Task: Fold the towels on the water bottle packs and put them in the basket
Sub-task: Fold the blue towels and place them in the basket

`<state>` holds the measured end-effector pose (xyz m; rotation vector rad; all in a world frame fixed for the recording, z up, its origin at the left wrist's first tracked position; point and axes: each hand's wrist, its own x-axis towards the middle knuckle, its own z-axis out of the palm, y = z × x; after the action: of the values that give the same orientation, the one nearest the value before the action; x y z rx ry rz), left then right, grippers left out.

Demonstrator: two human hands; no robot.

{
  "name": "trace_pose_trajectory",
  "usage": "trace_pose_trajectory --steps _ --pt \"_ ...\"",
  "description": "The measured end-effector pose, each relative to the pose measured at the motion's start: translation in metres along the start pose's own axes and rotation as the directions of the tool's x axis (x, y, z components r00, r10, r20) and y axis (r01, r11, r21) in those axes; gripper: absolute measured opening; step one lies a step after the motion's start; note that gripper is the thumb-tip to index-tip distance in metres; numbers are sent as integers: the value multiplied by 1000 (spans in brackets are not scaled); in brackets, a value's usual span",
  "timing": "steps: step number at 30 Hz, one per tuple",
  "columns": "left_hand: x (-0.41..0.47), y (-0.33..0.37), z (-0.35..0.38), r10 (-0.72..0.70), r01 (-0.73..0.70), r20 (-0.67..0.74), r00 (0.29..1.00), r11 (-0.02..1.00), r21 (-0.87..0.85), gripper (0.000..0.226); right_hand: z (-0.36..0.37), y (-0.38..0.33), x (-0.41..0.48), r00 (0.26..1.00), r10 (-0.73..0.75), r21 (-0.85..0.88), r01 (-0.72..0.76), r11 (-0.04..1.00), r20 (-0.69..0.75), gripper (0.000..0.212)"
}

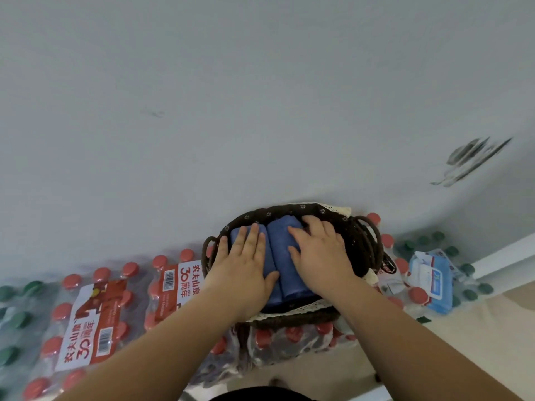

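**Two folded towels in the basket, both hands pressing flat**

My left hand point(246, 261) lies palm down on the left folded blue towel point(236, 235), fingers straight and slightly spread. It holds nothing and only presses on the cloth. My thumb reaches toward the seam between the two towels.

My right hand point(318, 256) lies the same way on the right folded blue towel point(279, 247), with the fingers extended and fanned toward the far rim, pressing and not gripping.

Both towels lie side by side and touching inside the dark brown woven oval basket point(359, 247), their long edges running away from me. The basket has a loop handle at each end and a cream lace-edged liner showing at its near and far rims.

The basket stands on a shrink-wrapped pack of red-capped water bottles point(289, 340). Further red-capped packs with red and white labels point(86, 319) lie to its left. Green-capped bottle packs point(11, 293) are at the far left, with more at the right. A blue and white soft pack of wipes point(431, 279) rests on the bottles to the right of the basket.

A pale grey wall point(260, 111) stands just behind the basket, with dark scuff marks point(474, 157) at the upper right.
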<state>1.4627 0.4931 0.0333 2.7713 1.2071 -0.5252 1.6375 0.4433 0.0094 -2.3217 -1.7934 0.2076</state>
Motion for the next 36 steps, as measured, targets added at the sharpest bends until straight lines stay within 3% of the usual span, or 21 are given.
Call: trace_pose_trajectory --steps 2,4,6,10,16,23,36 --pt "3 0 2 12 -12 2 1000 1000 -10 81 -2 -2 1 990 -139 -146 134 980 -26 48" --pt "6 1 4 28 -28 8 1000 1000 1 82 1 0 4 927 -371 -233 374 898 56 58" --pt "7 1 6 30 -31 10 999 999 26 82 -1 0 4 876 -450 -234 480 845 171 64" --pt "5 0 1 25 -25 7 1000 994 106 90 1 8 4 870 -381 -116 433 894 312 83" --pt "11 -14 -12 19 -30 139 990 996 79 138 6 14 17 812 -439 -8 478 878 384 93" --pt "26 -8 0 31 -45 141 989 994 97 136 11 16 26 775 -412 51 444 895 479 113" --pt "27 -6 -2 18 -38 132 991 988 151 137 7 10 31 776 -365 -62 458 887 515 108"
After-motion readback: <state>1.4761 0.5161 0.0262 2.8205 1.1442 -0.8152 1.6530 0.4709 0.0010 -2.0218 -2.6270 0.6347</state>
